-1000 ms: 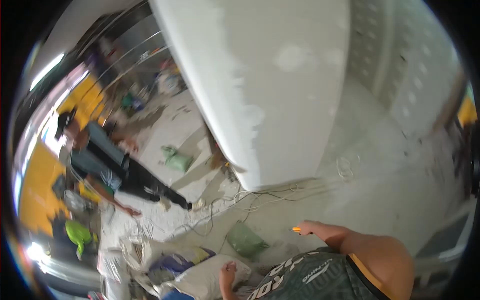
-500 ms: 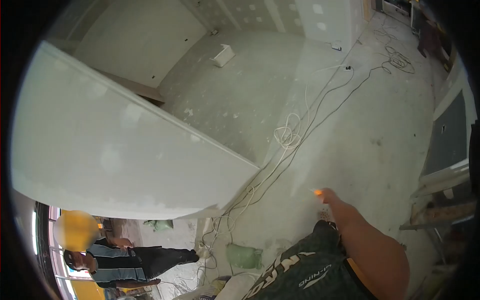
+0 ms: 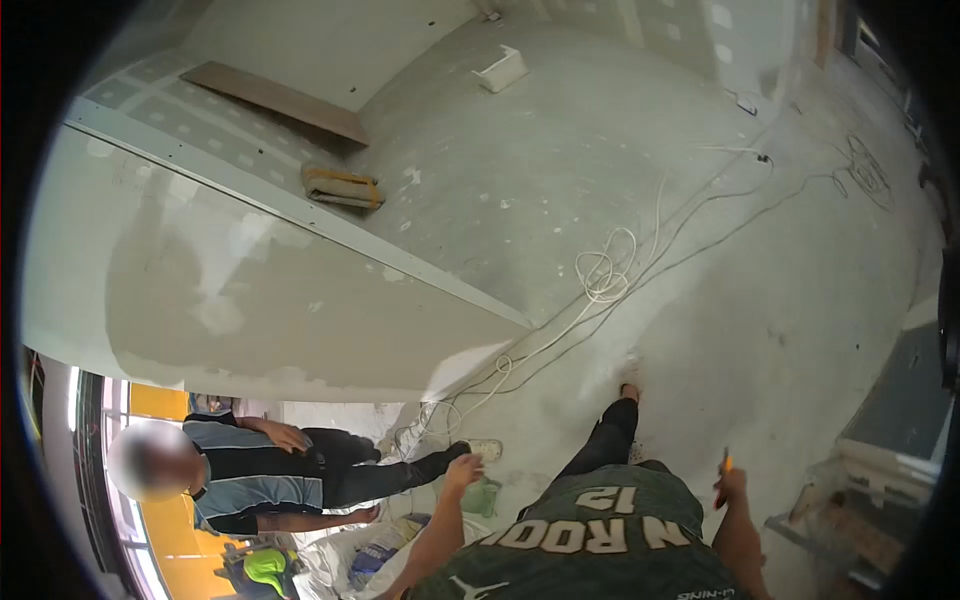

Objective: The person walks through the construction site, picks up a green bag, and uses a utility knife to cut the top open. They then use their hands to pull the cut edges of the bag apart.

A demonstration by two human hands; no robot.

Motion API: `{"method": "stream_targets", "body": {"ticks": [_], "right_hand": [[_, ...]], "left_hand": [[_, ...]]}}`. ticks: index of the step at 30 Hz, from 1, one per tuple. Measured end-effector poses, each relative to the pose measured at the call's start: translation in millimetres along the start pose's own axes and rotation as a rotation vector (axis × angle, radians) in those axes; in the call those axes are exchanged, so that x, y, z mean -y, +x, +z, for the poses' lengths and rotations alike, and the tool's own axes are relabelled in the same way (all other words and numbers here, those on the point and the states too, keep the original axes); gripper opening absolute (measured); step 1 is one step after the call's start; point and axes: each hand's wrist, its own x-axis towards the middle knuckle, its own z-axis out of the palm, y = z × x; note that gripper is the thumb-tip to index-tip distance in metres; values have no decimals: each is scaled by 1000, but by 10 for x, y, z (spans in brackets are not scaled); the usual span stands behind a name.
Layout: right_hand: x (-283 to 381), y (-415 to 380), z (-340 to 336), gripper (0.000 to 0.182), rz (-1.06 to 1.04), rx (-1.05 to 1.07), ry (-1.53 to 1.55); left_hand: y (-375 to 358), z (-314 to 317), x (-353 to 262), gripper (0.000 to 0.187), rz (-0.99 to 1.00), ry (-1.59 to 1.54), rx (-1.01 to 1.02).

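Observation:
My right hand is closed around a slim orange-and-red tool, whose exact kind I cannot make out. It is held out to the right of my dark green jersey, above the concrete floor. On the other side, my left hand is raised in front of me with its fingers loosely apart and nothing visible in it. Behind that hand, in the view, lie a pale green bag and the shoe of a co-worker. One of my legs is stepping forward.
A co-worker stands at the left beside a low plasterboard wall. White cable lies coiled across the floor. Beyond the wall are a rolled bundle, a brown board and a white box. Sacks lie at lower left.
My right hand has swung back to the right, still with the orange tool. My left hand and a stepping leg have come into view. The co-worker's pose has shifted, and the view has turned.

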Motion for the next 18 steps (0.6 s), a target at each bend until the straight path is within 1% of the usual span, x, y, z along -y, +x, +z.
{"method": "stream_targets", "body": {"ticks": [1, 2, 3, 5, 6, 7, 8, 9, 11, 12, 13, 14, 15, 16, 17, 18], "right_hand": [[272, -233, 1, 56, 84, 82, -116], [398, -432, -9, 57, -56, 183, -115], [625, -544, -45, 52, 51, 182, -155], [682, -696, -166, 47, -255, 163, 160], [715, -616, -210, 47, -251, 165, 154], [626, -229, -261, 42, -199, 168, -27], [814, -116, -458, 37, -136, 165, -209], [928, -1, -654, 37, -131, 147, -213], [1689, -131, -1162, 29, 93, 57, 245], [1738, 78, -1328, 21, 93, 4, 288], [1919, 87, -1568, 19, 102, -46, 427], [2216, 52, -1808, 17, 109, -106, 576], [2462, -82, -1979, 18, 41, -182, 512], [2773, -175, -2132, 17, 62, -295, 622], [2990, -269, -2270, 13, 57, -386, 692], [3175, -367, -2451, 10, 64, -367, 859]], "left_hand": [[165, 235, -183, 42, 14, 27, 61], [426, 443, -280, 43, 18, 51, 136], [673, 661, -366, 45, 21, 79, 214], [897, 1128, -807, 47, 47, 238, 268], [979, 1317, -1011, 48, 20, 270, 289], [1141, 1519, -1236, 49, 5, 295, 314], [1228, 1675, -1505, 49, 9, 285, 328], [1334, 1876, -1772, 49, 25, 329, 332], [1547, 2154, -2252, 49, 56, 421, 384], [1708, 2321, -2507, 48, 130, 497, 426], [1852, 2519, -2760, 46, 212, 587, 478], [1901, 2702, -3039, 46, 250, 662, 549], [1890, 2798, -3253, 43, 295, 690, 541], [1912, 2922, -3552, 41, 352, 709, 532], [1920, 3046, -3780, 38, 393, 630, 552], [1893, 3195, -3962, 35, 423, 541, 575]]}}
